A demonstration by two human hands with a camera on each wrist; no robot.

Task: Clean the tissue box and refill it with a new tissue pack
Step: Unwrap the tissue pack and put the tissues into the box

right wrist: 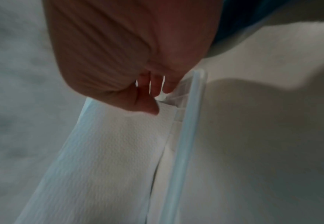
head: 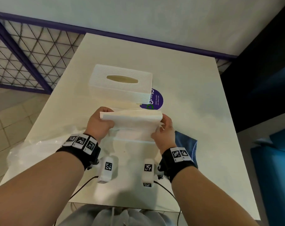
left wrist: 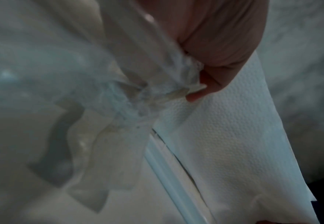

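A white table (head: 187, 98) fills most of the head view, and it stands against a pale wall (head: 138, 17) with a purple strip along its bottom. On the left side there is a purple frame with wire mesh (head: 24, 51).

On the near left part of the table lies a crumpled clear plastic bag (head: 35, 150). At the near right edge a blue cloth (head: 186, 142) lies, partly hidden behind the right wrist.

The white tissue box (head: 120, 84) stands on the far middle of the table, with its oval opening on top. It covers part of a round purple sticker (head: 157, 99) on the table surface.

Nearer to the person than the box, a stack of white tissues (head: 132, 119) is held above the table between both hands. The left hand (head: 99, 123) grasps the left end of the stack, with the fingers curled over the top edge. The right hand (head: 164, 129) grasps the right end, with the thumb on the near side.

In the left wrist view the fingers (left wrist: 211, 81) pinch the dotted paper together with some thin clear plastic wrap (left wrist: 153, 84). In the right wrist view the fingertips (right wrist: 147, 104) press on the end of the stack, beside a pale blue plastic edge (right wrist: 184, 136). Whether this edge belongs to a lower part of the box, I cannot tell.
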